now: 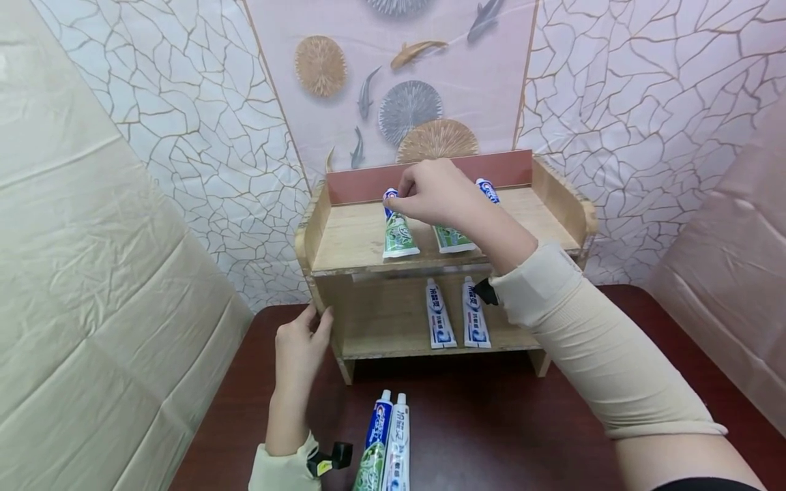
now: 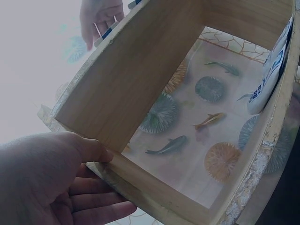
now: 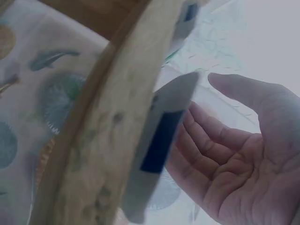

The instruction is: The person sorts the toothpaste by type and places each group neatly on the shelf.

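Observation:
My left hand [image 1: 301,348] grips the left side panel of a two-tier wooden shelf [image 1: 383,320]; in the left wrist view its thumb lies on the panel's edge, fingers curled outside. Over the upper tier, my right hand [image 1: 439,194] hovers beside the cap end of a blue-and-green toothpaste tube [image 1: 399,235]. In the right wrist view its thumb and fingers are spread apart, holding nothing. Another green tube [image 1: 453,239] lies partly under that hand, and a blue tube end [image 1: 488,189] shows behind the forearm. Two white toothpaste tubes [image 1: 439,317] lie on the lower tier.
On the dark red table [image 1: 467,423] in front lie a blue-and-green toothpaste tube [image 1: 373,443] and a white one [image 1: 398,443], side by side. Patterned cloth [image 1: 202,136] hangs behind the shelf, with pale cloth walls [image 1: 92,273] at the sides.

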A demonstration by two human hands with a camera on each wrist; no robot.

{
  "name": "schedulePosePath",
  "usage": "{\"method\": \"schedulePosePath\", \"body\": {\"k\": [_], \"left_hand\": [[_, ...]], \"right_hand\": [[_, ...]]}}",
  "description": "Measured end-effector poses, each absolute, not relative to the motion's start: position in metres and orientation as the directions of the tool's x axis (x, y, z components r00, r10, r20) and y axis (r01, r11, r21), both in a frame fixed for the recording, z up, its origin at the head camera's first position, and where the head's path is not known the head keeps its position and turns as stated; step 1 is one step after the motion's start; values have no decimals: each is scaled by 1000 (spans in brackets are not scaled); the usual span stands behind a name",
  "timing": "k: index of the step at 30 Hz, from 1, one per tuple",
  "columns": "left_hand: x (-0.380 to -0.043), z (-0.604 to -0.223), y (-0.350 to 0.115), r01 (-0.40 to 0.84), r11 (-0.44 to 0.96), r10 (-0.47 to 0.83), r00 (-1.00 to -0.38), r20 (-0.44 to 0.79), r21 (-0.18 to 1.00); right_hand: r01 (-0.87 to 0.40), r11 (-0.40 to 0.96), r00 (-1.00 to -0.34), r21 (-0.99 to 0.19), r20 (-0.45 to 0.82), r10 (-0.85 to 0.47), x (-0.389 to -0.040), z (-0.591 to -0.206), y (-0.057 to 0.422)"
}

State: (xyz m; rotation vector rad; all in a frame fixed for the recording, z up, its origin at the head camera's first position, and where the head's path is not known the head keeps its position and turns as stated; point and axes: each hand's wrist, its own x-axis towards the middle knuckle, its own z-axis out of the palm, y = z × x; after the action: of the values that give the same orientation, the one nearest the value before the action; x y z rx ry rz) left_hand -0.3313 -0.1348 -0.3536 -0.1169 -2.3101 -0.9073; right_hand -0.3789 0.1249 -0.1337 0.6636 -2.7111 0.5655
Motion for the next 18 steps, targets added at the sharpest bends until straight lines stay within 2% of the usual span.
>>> {"method": "schedulePosePath", "body": {"k": [9,18], "left_hand": [[-331,-354,-135,308,761,-142,-779,610,570],[-331,-353,-135,306,760,-139,-786,602,574]], "right_hand": [[-610,684,-771,-400,502,-393,-342,-147,132],[-697,566,-694,-440,610,-381,-314,-171,138]]}}
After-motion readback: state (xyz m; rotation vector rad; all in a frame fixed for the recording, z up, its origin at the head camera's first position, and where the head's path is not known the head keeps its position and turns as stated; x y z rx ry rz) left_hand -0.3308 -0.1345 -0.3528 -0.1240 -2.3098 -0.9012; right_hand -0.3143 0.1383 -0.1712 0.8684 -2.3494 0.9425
